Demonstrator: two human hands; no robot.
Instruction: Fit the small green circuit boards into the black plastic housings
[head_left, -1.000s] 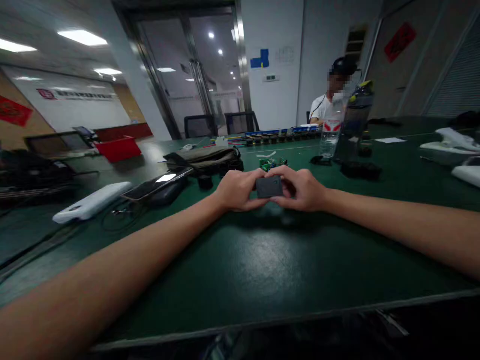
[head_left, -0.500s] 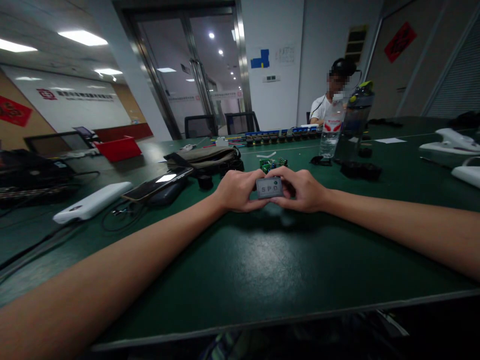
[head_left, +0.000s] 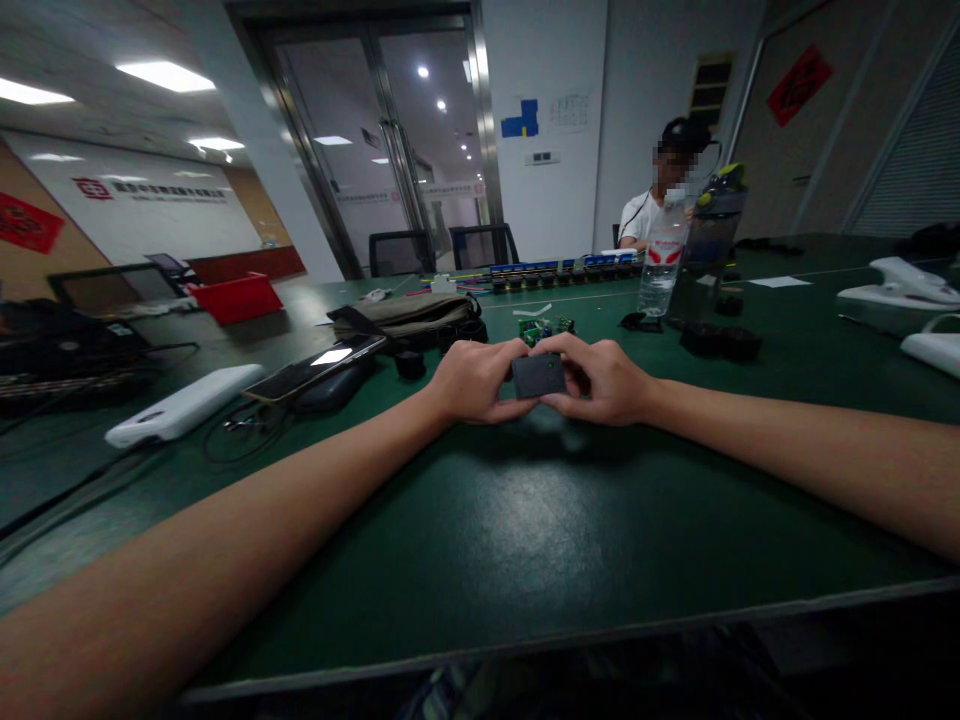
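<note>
Both my hands meet over the green table, a little above its surface. Between them is a small dark rectangular device with a flat face turned toward me. My left hand grips its left end with curled fingers. My right hand grips the right end the same way, thumb under the device. Just behind my hands lie small green circuit boards.
A white power bank, a phone and a khaki pouch lie to the left. A water bottle, a dark shaker bottle and black parts stand to the right. A person sits at the far side.
Half a second ago the device's face showed pale with letters; now it looks dark again, as it did one second ago. My hands have stayed in place.
</note>
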